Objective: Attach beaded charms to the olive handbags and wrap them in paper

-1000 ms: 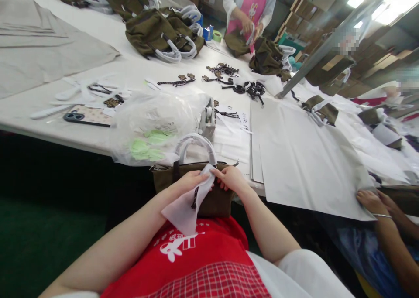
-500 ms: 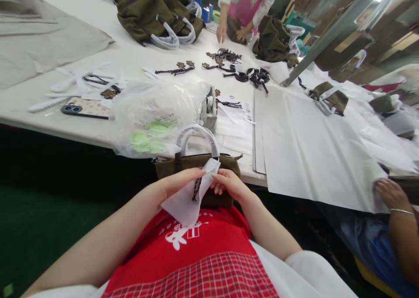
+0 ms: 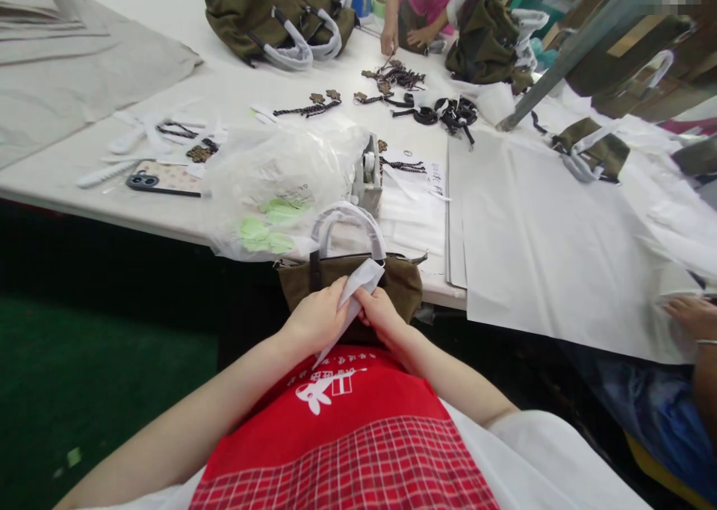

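Observation:
Both my hands grip a thin white translucent sheet [image 3: 363, 277], folded into a narrow strip in front of the bag. My left hand [image 3: 319, 317] is closed on its left edge. From the other side, my right hand [image 3: 384, 312] pinches the sheet. Right behind them is a small olive handbag [image 3: 404, 280], its front partly hidden by my hands. Its handles [image 3: 354, 217] are wrapped in clear film and arch up at the table edge. The dark braided cord that showed through the sheet is now out of sight.
A clear plastic bag with green pieces [image 3: 269, 196] lies behind the handbag, beside a phone [image 3: 162, 178]. Braided cord charms [image 3: 314, 105] and black straps [image 3: 442, 114] lie farther back. A co-worker's hand [image 3: 389, 41] is across the table; another hand [image 3: 691, 314] is at right.
The sheet has gone from spread out, with the cord showing, to folded narrow around it. My left hand has turned and closed over its edge. The view has shifted slightly.

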{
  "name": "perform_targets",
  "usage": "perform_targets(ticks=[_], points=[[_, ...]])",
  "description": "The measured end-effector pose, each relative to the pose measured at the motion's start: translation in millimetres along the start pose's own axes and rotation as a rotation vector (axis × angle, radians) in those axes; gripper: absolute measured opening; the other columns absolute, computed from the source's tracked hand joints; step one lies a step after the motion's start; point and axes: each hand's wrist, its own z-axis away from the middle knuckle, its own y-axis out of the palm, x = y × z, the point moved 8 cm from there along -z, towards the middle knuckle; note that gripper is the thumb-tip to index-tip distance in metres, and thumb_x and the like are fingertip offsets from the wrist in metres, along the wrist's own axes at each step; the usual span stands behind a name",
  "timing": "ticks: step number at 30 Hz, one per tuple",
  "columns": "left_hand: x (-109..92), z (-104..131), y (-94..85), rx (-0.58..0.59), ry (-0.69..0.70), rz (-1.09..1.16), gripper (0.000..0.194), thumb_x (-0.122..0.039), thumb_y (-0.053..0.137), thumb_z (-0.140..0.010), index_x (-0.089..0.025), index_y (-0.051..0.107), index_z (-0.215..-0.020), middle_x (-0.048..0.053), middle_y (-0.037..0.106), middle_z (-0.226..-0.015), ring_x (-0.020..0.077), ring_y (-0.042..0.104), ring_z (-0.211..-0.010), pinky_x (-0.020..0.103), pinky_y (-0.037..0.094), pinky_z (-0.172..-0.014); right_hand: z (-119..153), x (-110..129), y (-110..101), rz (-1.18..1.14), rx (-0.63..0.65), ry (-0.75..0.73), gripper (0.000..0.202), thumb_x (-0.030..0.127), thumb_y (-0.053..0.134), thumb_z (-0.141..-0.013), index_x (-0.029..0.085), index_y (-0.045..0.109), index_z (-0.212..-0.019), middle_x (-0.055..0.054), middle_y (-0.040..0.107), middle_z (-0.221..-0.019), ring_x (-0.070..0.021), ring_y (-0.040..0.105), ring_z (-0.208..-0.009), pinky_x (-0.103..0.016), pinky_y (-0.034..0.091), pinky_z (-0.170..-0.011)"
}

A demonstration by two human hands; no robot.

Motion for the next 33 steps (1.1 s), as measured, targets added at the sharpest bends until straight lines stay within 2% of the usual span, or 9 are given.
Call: perform_targets(ticks=[3,6,12,18,23,25,29,31,33], points=[[-4,8,2.6,-0.055,0.014,-0.212,0.055,-0.022,0.032,-0.095,-0.008,0.028,-0.148,0.022,0.062,-0.122,0.0308,0.067,-0.099,0.038,0.048,-0.082,1,3,3,-0.062,-0.034,-0.013,0.036,0.046,0.060,-0.078,0.020,0.046,-0.057,0.007,0.039,-0.037,-0.0059,0.031,-0.031,-0.020,0.020,-0.032],[-8,19,4.9,-0.084,0.062,-0.327,0.058,-0.018,0.032,-0.094,-0.010,0.022,-0.150,0.021,0.059,-0.126,0.0281,0.066,-0.100,0.036,0.051,-0.081,2,4,6,-0.105,-0.041,-0.005,0.035,0.047,0.060,-0.076,0.020,0.045,-0.059,0.008,0.039,-0.037,-0.0055,0.029,-0.031,-0.020,0.019,-0.033],[-9,37,8.0,-0.103,0.153,-0.348,0.058,-0.015,0.034,-0.094,-0.017,0.024,-0.150,0.018,0.046,-0.142,0.0264,0.060,-0.115,0.036,0.053,-0.089,3,7,10,-0.179,0.023,-0.027,0.035,0.047,0.061,-0.071,0.019,0.046,-0.058,0.007,0.040,-0.038,-0.0053,0.030,-0.032,-0.019,0.018,-0.033],[-6,40,8.7,-0.099,0.161,-0.369,0.062,-0.011,0.039,-0.091,-0.023,0.027,-0.150,0.017,0.044,-0.142,0.0260,0.058,-0.119,0.037,0.052,-0.094,-2,-3,9,-0.273,0.062,-0.001,0.034,0.046,0.053,-0.076,0.020,0.046,-0.055,0.004,0.042,-0.039,-0.0085,0.034,-0.034,-0.022,0.023,-0.034],[-5,41,5.4,-0.075,0.159,-0.386,0.062,-0.006,0.036,-0.089,-0.026,0.032,-0.148,0.019,0.040,-0.146,0.0287,0.057,-0.121,0.038,0.052,-0.093,2,3,14,-0.357,0.238,-0.045,0.032,0.048,0.058,-0.071,0.017,0.056,-0.065,0.000,0.052,-0.048,-0.0112,0.043,-0.041,-0.023,0.034,-0.039],[-4,43,7.3,-0.052,0.162,-0.388,0.065,-0.005,0.037,-0.087,-0.026,0.031,-0.149,0.020,0.038,-0.149,0.0308,0.055,-0.123,0.040,0.052,-0.093,2,3,15,-0.309,0.255,-0.035,0.038,0.054,0.060,-0.072,0.016,0.058,-0.068,0.000,0.054,-0.050,-0.0108,0.043,-0.041,-0.023,0.033,-0.039],[-7,47,4.5,-0.034,0.181,-0.241,0.062,-0.010,0.040,-0.088,-0.021,0.034,-0.148,0.021,0.038,-0.149,0.0329,0.051,-0.127,0.045,0.046,-0.100,-5,-1,6,-0.122,0.072,-0.010,0.054,0.070,0.055,-0.076,0.018,0.053,-0.062,0.003,0.044,-0.040,-0.0088,0.035,-0.034,-0.023,0.021,-0.034],[-4,45,-6.7,-0.073,0.143,-0.032,0.055,-0.024,0.043,-0.091,-0.017,0.037,-0.146,0.020,0.043,-0.146,0.0314,0.051,-0.127,0.045,0.041,-0.104,-8,1,6,-0.074,0.049,-0.043,0.056,0.072,0.053,-0.076,0.018,0.051,-0.061,0.004,0.041,-0.038,-0.0087,0.033,-0.033,-0.023,0.020,-0.035],[8,38,-17.8,-0.111,0.041,0.242,0.053,-0.040,0.041,-0.093,-0.012,0.048,-0.136,0.018,0.058,-0.132,0.0299,0.058,-0.118,0.042,0.043,-0.101,-8,4,8,-0.048,0.084,-0.081,0.057,0.073,0.051,-0.078,0.019,0.050,-0.060,0.003,0.041,-0.038,-0.0090,0.034,-0.034,-0.023,0.021,-0.036]])
